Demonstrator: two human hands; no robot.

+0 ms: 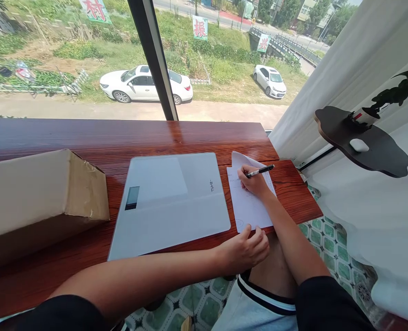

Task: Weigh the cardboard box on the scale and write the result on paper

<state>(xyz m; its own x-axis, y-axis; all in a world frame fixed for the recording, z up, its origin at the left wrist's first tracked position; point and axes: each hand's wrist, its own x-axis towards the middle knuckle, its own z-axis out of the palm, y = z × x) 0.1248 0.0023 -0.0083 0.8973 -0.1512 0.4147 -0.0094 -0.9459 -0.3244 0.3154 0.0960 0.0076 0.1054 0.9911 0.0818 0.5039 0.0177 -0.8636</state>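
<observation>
My right hand (254, 181) is closed around a black pen (261, 171), with the tip near the upper part of a white sheet of paper (247, 209). Faint handwriting shows on the sheet, and its top edge curls up. At the sheet's lower edge, by the front of the table, is my left hand (247, 249). Its fingers are loosely bent and apart, and I see nothing held in them. To the left of the paper lies a large closed laptop (176, 197), pale silver, with a dark rectangle on its lid.
A cardboard box (48, 193) stands on the left of the reddish wooden table (204, 138). At right, a dark wavy-edged stand (383, 154) bears a potted plant (365, 116) and a white mouse (359, 145). White curtains (331, 82) hang beside the window.
</observation>
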